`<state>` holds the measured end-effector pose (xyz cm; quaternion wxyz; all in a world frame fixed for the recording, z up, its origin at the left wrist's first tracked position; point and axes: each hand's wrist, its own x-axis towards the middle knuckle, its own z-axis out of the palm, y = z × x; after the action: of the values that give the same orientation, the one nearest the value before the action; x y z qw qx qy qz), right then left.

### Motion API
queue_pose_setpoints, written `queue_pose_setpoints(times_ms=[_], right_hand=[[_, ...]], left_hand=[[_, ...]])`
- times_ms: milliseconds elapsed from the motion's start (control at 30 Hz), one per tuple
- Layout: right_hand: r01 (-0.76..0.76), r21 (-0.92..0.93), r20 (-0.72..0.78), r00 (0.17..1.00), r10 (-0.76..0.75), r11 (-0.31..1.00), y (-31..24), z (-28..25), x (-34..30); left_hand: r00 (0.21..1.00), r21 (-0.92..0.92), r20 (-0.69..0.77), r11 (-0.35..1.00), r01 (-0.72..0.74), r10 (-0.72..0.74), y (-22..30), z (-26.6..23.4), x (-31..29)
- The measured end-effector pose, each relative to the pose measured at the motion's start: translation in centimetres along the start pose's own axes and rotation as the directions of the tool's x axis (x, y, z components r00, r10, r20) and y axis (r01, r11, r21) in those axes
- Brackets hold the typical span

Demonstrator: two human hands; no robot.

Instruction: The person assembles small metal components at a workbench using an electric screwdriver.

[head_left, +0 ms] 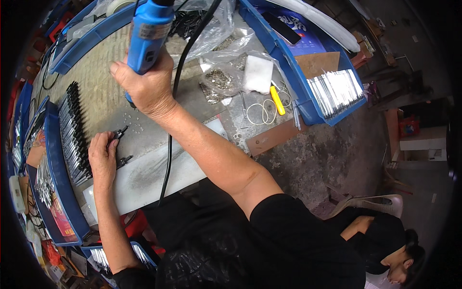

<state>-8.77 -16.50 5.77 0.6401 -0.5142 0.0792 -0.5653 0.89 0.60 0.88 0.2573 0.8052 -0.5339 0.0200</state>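
Observation:
My right hand (151,89) is wrapped round the handle of a blue corded power tool (151,29), held up over the far middle of the bench. Its working end is hidden from this view. Lower and to the left, my left hand (102,154) pinches a small black fitting (121,131) against the bench top. Just beyond the fitting lie several tiny shiny metal pieces (136,124). A second small dark part (124,160) rests beside my left hand, near a white board (149,180) along the bench's near edge.
Several black rods (74,137) lie in a row at left, beside a blue bin (61,192). Bags of small metal parts (219,82), a white block (258,73) and a yellow-handled tool (277,100) sit at right. A black cable (179,72) crosses the bench. Another person (385,236) sits at lower right.

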Motion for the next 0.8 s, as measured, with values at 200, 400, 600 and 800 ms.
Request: queue_pose_setpoints(times_ms=[200,400,600,800], right_hand=[[-0.014,0.057,-0.069,0.997,0.018,0.998,0.5,0.0,-0.5],[-0.013,0.071,-0.126,0.992,0.021,0.997,-0.7,0.2,-0.4],[0.008,0.123,-0.112,0.994,0.006,0.992,-0.9,0.4,-0.4],[0.009,0.089,-0.115,0.993,0.002,0.996,-0.7,0.3,-0.3]], left_hand=[[0.998,0.053,-0.049,0.998,-0.046,0.049,0.0,0.1,-0.2],[0.998,0.102,-0.055,0.995,-0.024,0.030,0.5,0.0,-0.2],[0.994,0.190,0.022,0.976,-0.110,0.108,1.5,-0.3,0.5],[0.993,0.265,0.081,0.959,-0.099,0.080,1.2,-0.1,0.2]])
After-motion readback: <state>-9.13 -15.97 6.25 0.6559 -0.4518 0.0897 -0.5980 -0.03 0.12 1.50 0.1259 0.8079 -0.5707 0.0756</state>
